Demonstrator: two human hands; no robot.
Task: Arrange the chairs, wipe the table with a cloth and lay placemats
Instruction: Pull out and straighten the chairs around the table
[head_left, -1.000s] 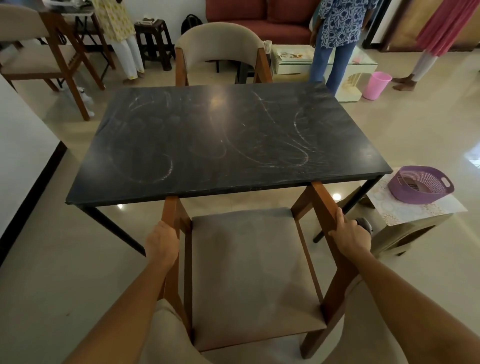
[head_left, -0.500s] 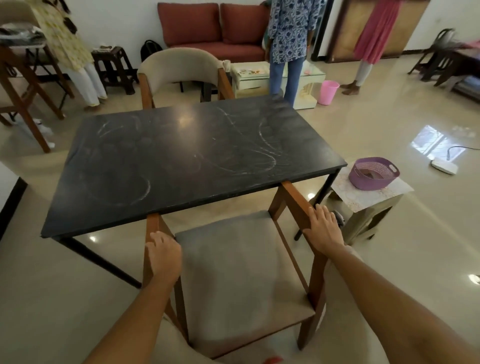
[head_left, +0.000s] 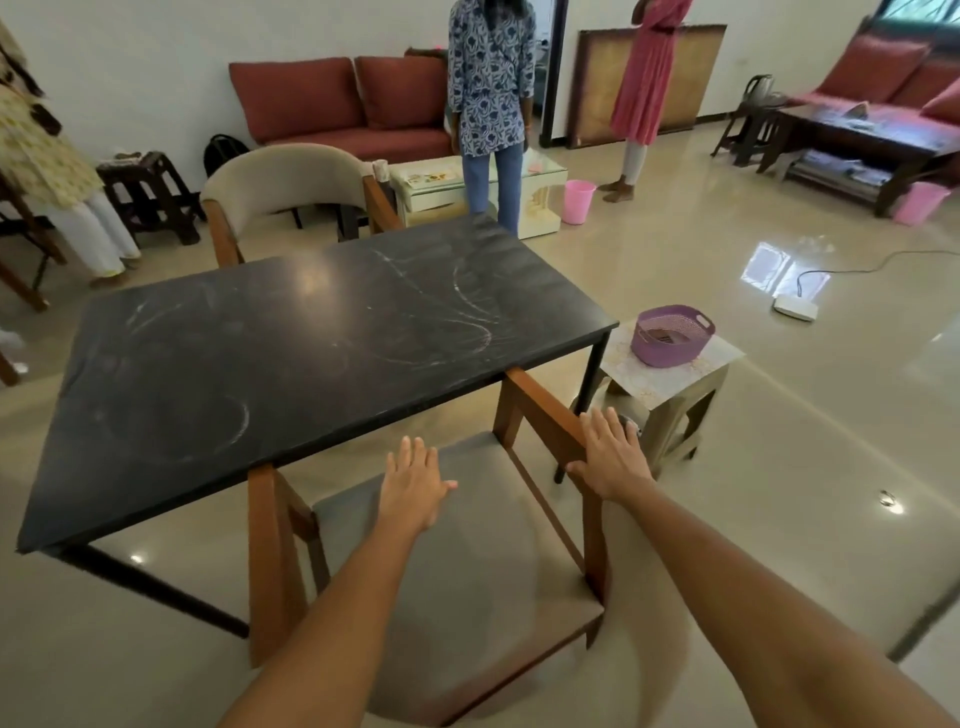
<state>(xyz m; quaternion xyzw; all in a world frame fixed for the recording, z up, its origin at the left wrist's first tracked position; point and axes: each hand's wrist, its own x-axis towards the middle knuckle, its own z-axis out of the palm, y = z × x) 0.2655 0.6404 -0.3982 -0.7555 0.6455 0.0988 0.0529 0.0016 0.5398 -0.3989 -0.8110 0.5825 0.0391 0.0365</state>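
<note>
Reaching forward from the bottom of the view, both bare arms extended over the near chair (head_left: 467, 571), whose grey seat was tucked partly under the near edge of the black table (head_left: 291, 364). The left hand (head_left: 413, 483) was spread flat with its fingers apart above the seat cushion, gripping nothing; whether the palm actually touched the fabric could not be told. The right hand (head_left: 610, 457) lay open on the right wooden armrest (head_left: 545, 415), fingers extended along the rail and the thumb hooked over its inner side, resting on it, not closed around it. The left armrest (head_left: 265, 545) stood free of any hand. The tabletop was bare of cloth or placemats and showed pale smeared streaks across its dark surface. Just beside the table's right near corner stood a small stool (head_left: 670, 384) carrying a purple basket (head_left: 672, 335). At the far side of the table a second chair (head_left: 283, 192) with a curved beige back faced inward. Beyond it were a red sofa (head_left: 343, 104), a pink bucket (head_left: 579, 201) on the glossy floor, and standing people.
</note>
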